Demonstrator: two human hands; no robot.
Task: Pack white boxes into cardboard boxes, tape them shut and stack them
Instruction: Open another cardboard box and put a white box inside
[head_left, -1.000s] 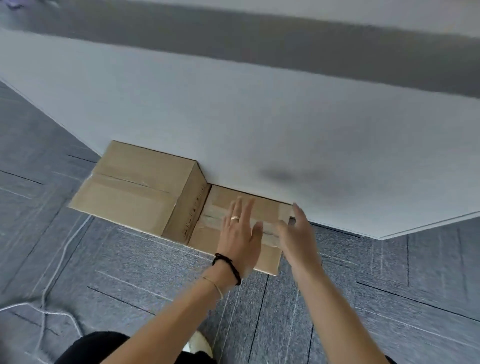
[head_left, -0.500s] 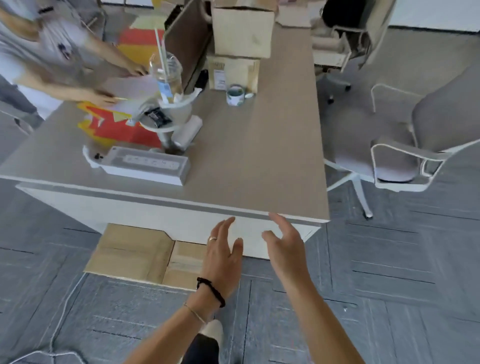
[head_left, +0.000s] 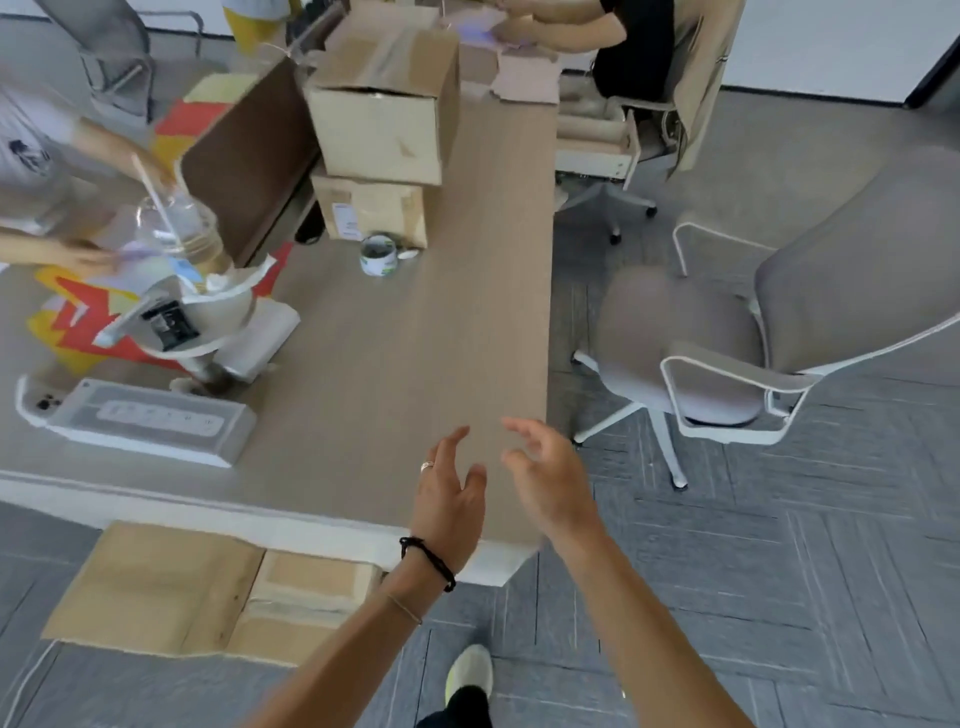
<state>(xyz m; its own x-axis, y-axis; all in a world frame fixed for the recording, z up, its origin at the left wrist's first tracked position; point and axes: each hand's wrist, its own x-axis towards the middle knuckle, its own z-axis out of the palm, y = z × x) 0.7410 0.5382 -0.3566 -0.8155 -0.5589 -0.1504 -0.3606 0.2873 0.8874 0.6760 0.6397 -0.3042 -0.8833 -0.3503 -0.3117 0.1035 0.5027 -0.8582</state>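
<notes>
an office doubling as a packing room

grey swivel chairs (head_left: 727, 358) are standing on grey carpet tiles (head_left: 779, 597), a long desk (head_left: 405, 364) is carrying a power strip (head_left: 150, 421), a drink cup (head_left: 176, 228) and stacked cartons (head_left: 384, 130), and people are working at its far sides.

A long, wood-grain beige desk (head_left: 415, 364) with a white front edge runs away from the viewer over a floor of grey carpet tiles (head_left: 779, 597) laid in a striped pattern. A dark brown divider panel (head_left: 244, 156) stands upright along the desk's left side. Right of the desk stands a grey fabric swivel chair with white frame and armrests (head_left: 753, 358). A white wall (head_left: 831, 47) closes the far side.
</notes>
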